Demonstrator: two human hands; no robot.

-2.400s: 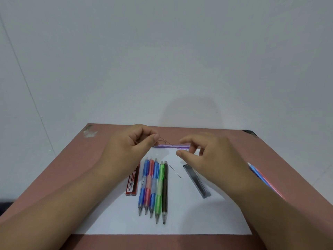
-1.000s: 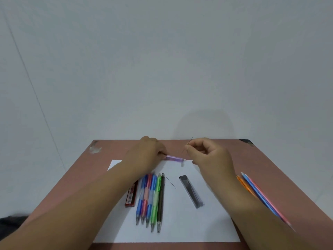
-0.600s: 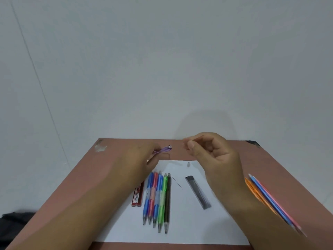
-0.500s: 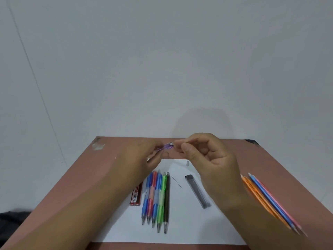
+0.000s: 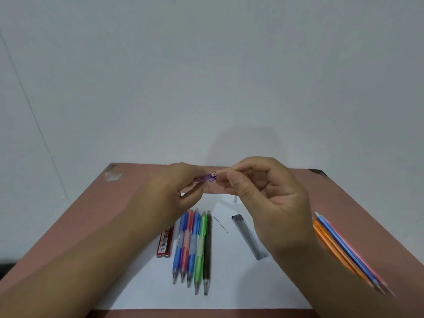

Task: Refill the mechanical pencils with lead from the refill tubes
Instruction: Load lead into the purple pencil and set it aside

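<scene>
Right hand (image 5: pixel 263 198) has closed in on the open end of the purple pencil (image 5: pixel 207 177) since half a second ago; lead at the mouth.
Near: five pencils (image 5: pixel 193 246) in a row on the white sheet (image 5: pixel 229 283), red refill tube (image 5: pixel 165 241) at their left, loose lead (image 5: pixel 220 223) and grey tube (image 5: pixel 249 236) at their right. Farther, above the desk (image 5: pixel 344 203): left hand (image 5: pixel 169 193) grips the purple barrel, fingers clamped round it; right thumb and forefinger pinch together just beside its end, the lead itself too thin to see. Risk, as judged: a skewed push snaps the lead; a slip drops it.
</scene>
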